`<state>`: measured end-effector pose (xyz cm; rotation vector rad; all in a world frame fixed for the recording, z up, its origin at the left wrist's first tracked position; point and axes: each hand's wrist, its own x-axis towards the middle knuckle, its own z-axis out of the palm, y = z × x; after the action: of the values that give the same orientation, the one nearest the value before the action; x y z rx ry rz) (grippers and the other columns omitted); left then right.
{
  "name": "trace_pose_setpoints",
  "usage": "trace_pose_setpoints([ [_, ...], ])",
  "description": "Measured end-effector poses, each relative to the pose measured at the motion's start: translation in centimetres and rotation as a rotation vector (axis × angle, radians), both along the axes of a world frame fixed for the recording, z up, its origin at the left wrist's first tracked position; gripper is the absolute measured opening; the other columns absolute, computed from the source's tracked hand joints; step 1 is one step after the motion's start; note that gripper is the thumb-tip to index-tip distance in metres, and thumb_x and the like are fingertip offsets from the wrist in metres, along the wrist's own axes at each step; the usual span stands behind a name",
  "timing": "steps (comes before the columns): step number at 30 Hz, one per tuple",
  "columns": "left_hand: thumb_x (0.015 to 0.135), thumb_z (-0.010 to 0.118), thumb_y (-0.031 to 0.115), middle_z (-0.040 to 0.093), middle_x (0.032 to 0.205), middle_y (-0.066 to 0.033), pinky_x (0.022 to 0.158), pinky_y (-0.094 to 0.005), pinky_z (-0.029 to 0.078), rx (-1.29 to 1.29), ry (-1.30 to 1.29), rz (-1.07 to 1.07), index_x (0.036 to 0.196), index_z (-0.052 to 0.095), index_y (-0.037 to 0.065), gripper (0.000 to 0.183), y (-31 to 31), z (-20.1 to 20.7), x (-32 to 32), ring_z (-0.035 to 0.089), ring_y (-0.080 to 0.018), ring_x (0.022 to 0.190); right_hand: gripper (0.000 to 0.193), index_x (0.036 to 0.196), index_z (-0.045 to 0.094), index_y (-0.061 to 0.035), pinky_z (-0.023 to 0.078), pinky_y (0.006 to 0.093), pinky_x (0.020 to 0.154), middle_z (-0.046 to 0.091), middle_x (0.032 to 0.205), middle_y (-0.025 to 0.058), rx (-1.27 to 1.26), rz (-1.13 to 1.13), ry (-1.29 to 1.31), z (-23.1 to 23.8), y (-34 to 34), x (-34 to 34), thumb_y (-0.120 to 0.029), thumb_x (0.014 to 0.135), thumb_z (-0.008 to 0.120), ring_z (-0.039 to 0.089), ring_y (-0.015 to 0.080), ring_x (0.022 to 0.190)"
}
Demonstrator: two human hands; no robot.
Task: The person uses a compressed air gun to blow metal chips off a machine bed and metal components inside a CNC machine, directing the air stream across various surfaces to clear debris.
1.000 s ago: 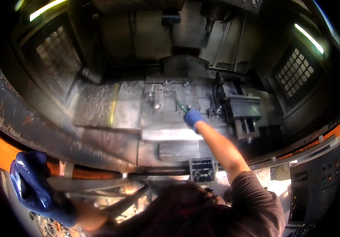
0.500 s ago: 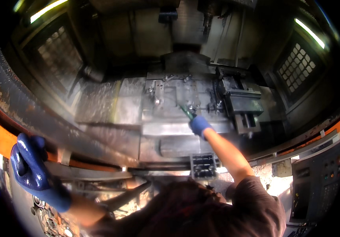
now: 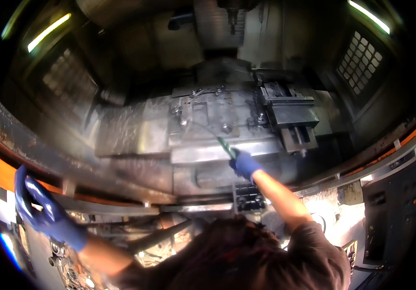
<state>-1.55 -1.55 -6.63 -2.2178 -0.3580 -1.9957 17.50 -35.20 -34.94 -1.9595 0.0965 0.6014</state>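
My right hand [image 3: 245, 165], in a blue glove, is closed around a slim green-handled tool [image 3: 226, 147]. A thin dark curved line runs from the tool's front end toward the left; its exact kind is too blurred to tell. The tool points over the front edge of a grey metal machine table [image 3: 203, 153]. Fastened on that table is a flat plate [image 3: 200, 108] with several bolts and clamps about it. My left hand [image 3: 43, 212], in a glossy dark blue glove, is held out at the left near the machine's orange edge. Its fingers are apart, with nothing seen in them.
A machine vise [image 3: 292, 116] stands on the table's right side. A dark spindle [image 3: 232, 21] hangs at the back. In front of me is a dark compartmented block [image 3: 249, 197]. A control panel [image 3: 391, 217] is at the right; metal parts [image 3: 72, 275] lie lower left.
My right hand and the green tool have drawn back from the plate toward the table's front edge. The left hand's fingers have spread somewhat. The whole view has shifted slightly.
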Motion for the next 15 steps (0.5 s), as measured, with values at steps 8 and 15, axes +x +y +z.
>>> trace_pose_setpoints([
  [8, 0.078, 0.073, 0.014, 0.038, 0.143, -0.0132, 0.099, -0.0358, 0.046, -0.703, 0.838, -1.158, 0.144, 0.030, 0.009, 0.080, -18.4, -15.6, 6.6, 0.041, -0.0283, 0.130, 0.053, 0.136, 0.047, -0.0136, 0.050, 0.0298, 0.066, 0.063, 0.081, 0.0053, 0.231, -0.100, -0.534, 2.9, -5.8, -6.5, -0.002, 0.086, 0.057, 0.060, 0.0138, 0.070],
  [15, 0.091, 0.059, 0.016, 0.053, 0.127, -0.0056, 0.095, -0.0295, 0.044, -1.819, 0.703, -1.583, 0.133, 0.045, 0.007, 0.045, -30.1, -25.6, 8.0, 0.052, -0.0167, 0.113, 0.061, 0.133, 0.044, -0.0118, 0.049, 0.0444, 0.084, 0.056, 0.118, 0.0233, 0.029, 0.176, -0.544, 4.8, -8.1, -10.7, -0.022, 0.077, 0.066, 0.060, 0.0386, 0.099],
])
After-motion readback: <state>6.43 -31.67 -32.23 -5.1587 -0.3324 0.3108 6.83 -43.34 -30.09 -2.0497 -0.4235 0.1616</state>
